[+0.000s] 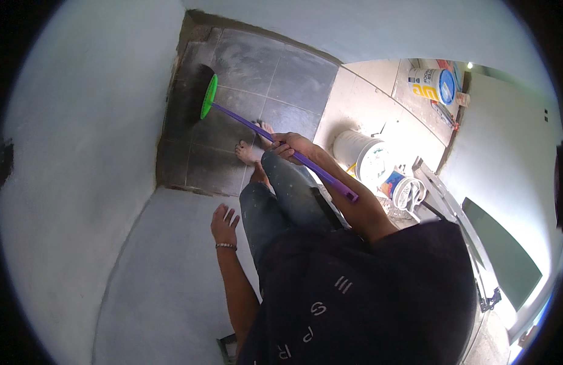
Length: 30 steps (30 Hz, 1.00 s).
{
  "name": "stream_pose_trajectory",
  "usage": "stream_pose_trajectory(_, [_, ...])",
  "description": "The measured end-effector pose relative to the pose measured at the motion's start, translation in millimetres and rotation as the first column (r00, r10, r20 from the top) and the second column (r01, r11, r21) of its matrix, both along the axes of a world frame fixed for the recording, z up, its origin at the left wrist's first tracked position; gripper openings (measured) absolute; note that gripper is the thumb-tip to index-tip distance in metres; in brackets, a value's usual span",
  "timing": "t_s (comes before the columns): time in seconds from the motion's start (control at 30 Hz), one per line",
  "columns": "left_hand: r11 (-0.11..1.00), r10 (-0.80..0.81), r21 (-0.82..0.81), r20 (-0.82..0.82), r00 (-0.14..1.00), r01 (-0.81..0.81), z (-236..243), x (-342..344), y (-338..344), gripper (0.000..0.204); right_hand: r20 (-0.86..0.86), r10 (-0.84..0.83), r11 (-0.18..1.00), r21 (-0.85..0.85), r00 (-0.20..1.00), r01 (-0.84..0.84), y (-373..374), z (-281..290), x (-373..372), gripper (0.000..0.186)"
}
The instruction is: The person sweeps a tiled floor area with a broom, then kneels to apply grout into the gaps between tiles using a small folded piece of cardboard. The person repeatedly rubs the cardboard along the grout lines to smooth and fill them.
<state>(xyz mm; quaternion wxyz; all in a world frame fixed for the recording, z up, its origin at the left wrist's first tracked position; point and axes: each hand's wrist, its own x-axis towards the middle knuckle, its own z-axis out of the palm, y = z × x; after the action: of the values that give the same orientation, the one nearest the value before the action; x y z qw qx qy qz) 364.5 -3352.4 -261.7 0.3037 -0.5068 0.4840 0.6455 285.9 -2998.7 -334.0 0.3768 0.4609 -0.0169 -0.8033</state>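
My right hand is wrapped round the purple handle of a broom, and the handle's free end lies across my right forearm. At its far end, the green broom head with dark bristles reaches the dark tiled floor beside the left wall. How firmly the bristles touch the tiles cannot be told. My left hand hangs with nothing in it, fingers apart, a bracelet on the wrist. My bare feet stand on the tiles near the handle.
Grey walls enclose the tiled area. To the right, on a paler floor, are a large white bucket, a smaller paint pail and a metal ladder-like frame. Farther off stands a white and yellow tub with a blue lid.
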Motion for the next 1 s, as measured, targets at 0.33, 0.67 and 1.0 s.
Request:
stream_pose_trajectory(0.33, [0.97,0.159,-0.207,0.165,0.973,-0.124,7.2,51.2,-82.2,0.05,-0.099,-0.112,0.709,0.689,0.989,0.15,266.3,-59.3,189.7,0.016])
stream_pose_trajectory(0.67, [0.946,-0.048,-0.305,0.207,0.977,0.111,21.1,22.0,-25.8,0.035,0.102,0.212,0.652,0.726,0.972,-0.219,217.0,155.8,149.0,0.014])
stream_pose_trajectory(1.0, [0.761,-0.444,-0.487,0.09,0.891,0.429,50.9,-42.2,92.7,0.028,-0.431,0.337,0.912,0.369,0.837,-0.177,96.5,-110.0,-127.4,0.017])
